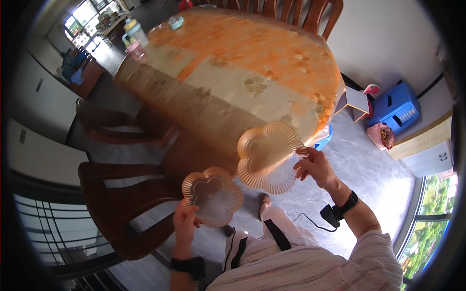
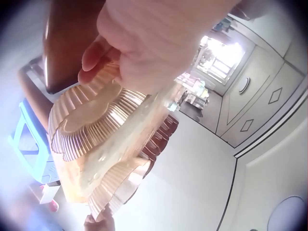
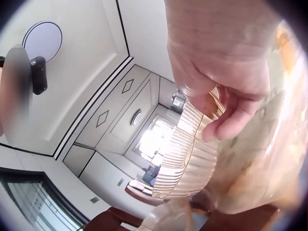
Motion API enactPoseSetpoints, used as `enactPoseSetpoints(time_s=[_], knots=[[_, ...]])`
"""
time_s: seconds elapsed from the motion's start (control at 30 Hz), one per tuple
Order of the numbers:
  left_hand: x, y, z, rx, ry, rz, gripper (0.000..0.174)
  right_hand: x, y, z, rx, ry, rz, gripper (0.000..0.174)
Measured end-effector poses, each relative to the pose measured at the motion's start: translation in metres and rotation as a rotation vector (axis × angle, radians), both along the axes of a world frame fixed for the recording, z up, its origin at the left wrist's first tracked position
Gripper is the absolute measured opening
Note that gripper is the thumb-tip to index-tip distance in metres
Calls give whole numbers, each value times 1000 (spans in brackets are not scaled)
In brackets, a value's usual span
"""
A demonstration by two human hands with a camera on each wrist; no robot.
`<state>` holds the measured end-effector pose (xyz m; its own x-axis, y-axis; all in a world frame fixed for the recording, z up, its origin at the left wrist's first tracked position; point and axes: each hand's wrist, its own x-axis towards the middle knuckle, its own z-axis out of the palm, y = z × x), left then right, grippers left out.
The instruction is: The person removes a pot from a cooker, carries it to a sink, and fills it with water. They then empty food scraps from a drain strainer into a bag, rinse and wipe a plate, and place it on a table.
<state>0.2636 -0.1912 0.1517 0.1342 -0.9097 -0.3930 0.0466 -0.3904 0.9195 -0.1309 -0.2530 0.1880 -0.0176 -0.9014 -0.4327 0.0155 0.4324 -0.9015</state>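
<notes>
My left hand point(image 1: 186, 223) pinches the rim of a clear amber, flower-shaped dish point(image 1: 212, 196) with a ribbed edge, held in the air beside the chair. The right hand point(image 1: 316, 167) grips the right rim of a larger dish point(image 1: 269, 157) of like shape, held up over the table's near edge. In the left wrist view, thumb and fingers of the left hand point(image 2: 144, 43) close on the ribbed rim of its dish point(image 2: 91, 115). From the right wrist, the right hand point(image 3: 224, 77) pinches its dish point(image 3: 185, 159) at the top. The two dishes are apart.
The table point(image 1: 194, 92) has a patterned orange and cream cover. Bottles point(image 1: 136, 33) and a small glass jar point(image 1: 176, 22) stand at its far left. Wooden chairs point(image 1: 121, 203) are at the left, more behind the table. A blue box point(image 1: 395, 107) is on the floor at the right.
</notes>
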Motion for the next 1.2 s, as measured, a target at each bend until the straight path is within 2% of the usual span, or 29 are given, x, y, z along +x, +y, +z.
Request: enactPoseSetpoints(time_s=[0.03, 0.17, 0.23, 0.27, 0.33, 0.37, 0.43, 0.47, 0.53, 0.57, 0.67, 0.73, 0.77, 0.8, 0.9, 0.97, 1.0, 1.1, 1.13, 1.2], knots=[[2, 10, -5, 22, 28, 5, 34, 14, 5, 1, 1, 3, 15, 39], [16, 52, -23, 81, 116, -9, 39, 97, 42, -7, 114, -89, 350, 38], [39, 74, -34, 70, 244, -225, 45, 135, 65, -22, 138, -91, 434, 38], [52, 89, -43, 66, 249, -218, 45, 155, 78, -27, 178, -44, 503, 39], [80, 122, -53, -75, 263, -213, 49, 195, 108, -33, 224, 15, 582, 41], [99, 140, -45, 71, 311, -232, 49, 213, 121, -34, 207, 156, 582, 41], [131, 171, -37, 111, 304, -211, 49, 250, 141, -29, 191, 407, 625, 40], [144, 184, -35, 166, 277, -215, 49, 265, 150, -34, 185, 424, 656, 40], [171, 207, -31, 196, 307, -184, 49, 297, 170, -53, -69, 609, 755, 40], [184, 220, -30, 239, 333, -180, 48, 311, 176, -60, -47, 589, 801, 45], [210, 241, -27, 250, 339, -119, 48, 349, 190, -85, -29, 569, 924, 44], [227, 257, -38, 268, 345, 8, 48, 375, 190, -101, 98, 427, 914, 42], [239, 260, -39, 234, 370, 28, 48, 390, 186, -94, 240, 245, 860, 37], [245, 264, -36, 197, 389, 51, 48, 394, 186, -110, 48, 212, 916, 38], [269, 273, -21, 181, 356, 201, 41, 436, 182, -123, 43, 65, 958, 39], [296, 282, -23, 229, 314, 249, 46, 469, 185, -129, -223, 62, 973, 43], [310, 285, -26, 254, 282, 279, 50, 481, 183, -125, -224, 68, 995, 43], [357, 292, -36, 157, 300, 327, 50, 544, 173, -82, 211, 222, 1088, 46], [373, 289, -37, 159, 303, 335, 50, 560, 171, -91, 214, 224, 1096, 46], [405, 284, -40, 151, 266, 359, 50, 589, 173, -124, 49, 218, 1042, 44]])
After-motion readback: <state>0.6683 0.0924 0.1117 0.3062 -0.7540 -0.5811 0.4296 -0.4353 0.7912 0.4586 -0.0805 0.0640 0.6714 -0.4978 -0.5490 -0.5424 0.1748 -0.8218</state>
